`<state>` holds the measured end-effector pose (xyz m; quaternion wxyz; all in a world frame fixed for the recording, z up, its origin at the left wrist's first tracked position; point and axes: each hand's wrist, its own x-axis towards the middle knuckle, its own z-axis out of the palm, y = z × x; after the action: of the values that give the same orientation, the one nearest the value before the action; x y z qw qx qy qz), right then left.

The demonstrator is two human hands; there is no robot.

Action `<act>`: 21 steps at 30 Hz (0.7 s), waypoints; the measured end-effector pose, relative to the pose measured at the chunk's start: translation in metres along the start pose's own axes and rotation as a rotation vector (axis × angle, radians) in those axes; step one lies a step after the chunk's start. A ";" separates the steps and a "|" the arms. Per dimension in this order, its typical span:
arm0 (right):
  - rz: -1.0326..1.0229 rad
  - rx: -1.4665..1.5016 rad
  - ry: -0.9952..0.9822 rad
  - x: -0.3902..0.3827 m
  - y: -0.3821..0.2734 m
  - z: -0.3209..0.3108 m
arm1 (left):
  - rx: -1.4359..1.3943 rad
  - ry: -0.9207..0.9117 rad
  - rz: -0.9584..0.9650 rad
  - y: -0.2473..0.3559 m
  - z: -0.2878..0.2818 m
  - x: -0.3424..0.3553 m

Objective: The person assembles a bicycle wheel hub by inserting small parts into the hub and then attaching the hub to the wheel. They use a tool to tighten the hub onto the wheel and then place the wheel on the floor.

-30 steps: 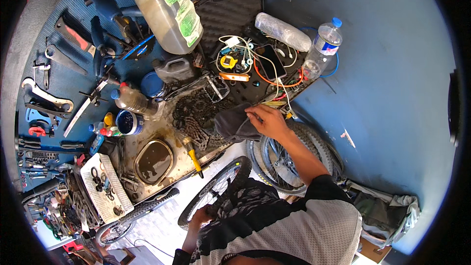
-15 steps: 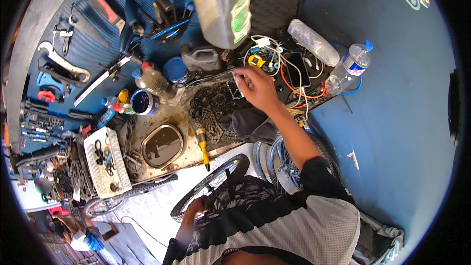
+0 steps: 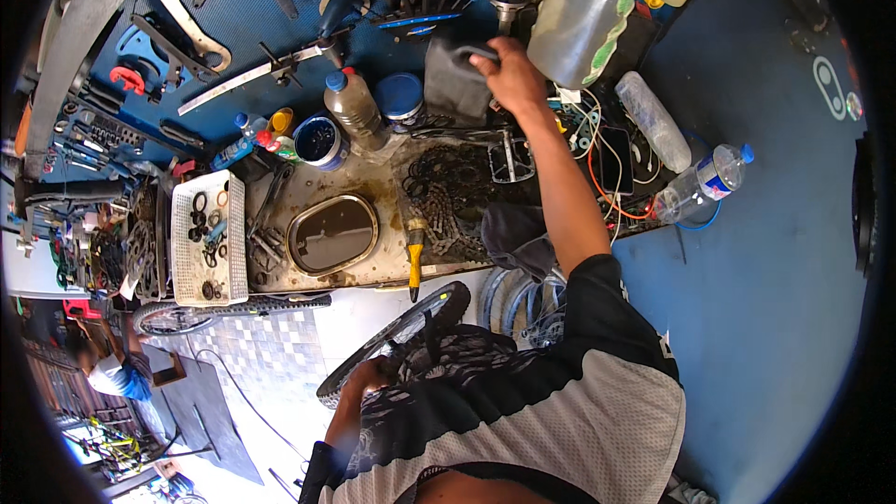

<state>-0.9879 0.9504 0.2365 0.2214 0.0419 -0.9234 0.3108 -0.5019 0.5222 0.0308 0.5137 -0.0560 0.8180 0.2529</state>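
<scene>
My right hand [image 3: 509,75] has its fingers closed round the handle of a dark plastic jug [image 3: 452,89] at the back of the workbench, beside a large translucent container [image 3: 579,14]. A metal pedal [image 3: 511,161] and a dark rag [image 3: 511,235] lie below that arm. Low in the view, my left hand [image 3: 371,375] grips a bicycle wheel [image 3: 451,301] near its centre, its fingers partly hidden.
On the bench [image 3: 266,275] are a metal tray [image 3: 331,233], yellow-handled brush [image 3: 414,257], white basket [image 3: 207,285], bottles [image 3: 350,107], chains and cables. Tools hang on the back wall. A blue wall [image 3: 765,336] bounds the right. Another person [image 3: 121,373] crouches at lower left.
My right hand has moved from the dark rag up to the jug's handle at the back. My left hand stays on the wheel. The camera view has shifted.
</scene>
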 end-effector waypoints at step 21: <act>-0.044 -0.023 -0.124 -0.013 -0.007 -0.011 | -0.041 0.109 0.039 -0.041 0.022 0.023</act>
<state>-0.9706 0.9502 0.2430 0.1711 0.0787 -0.9376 0.2921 -0.4807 0.5012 -0.0117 0.4619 -0.0641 0.8404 0.2761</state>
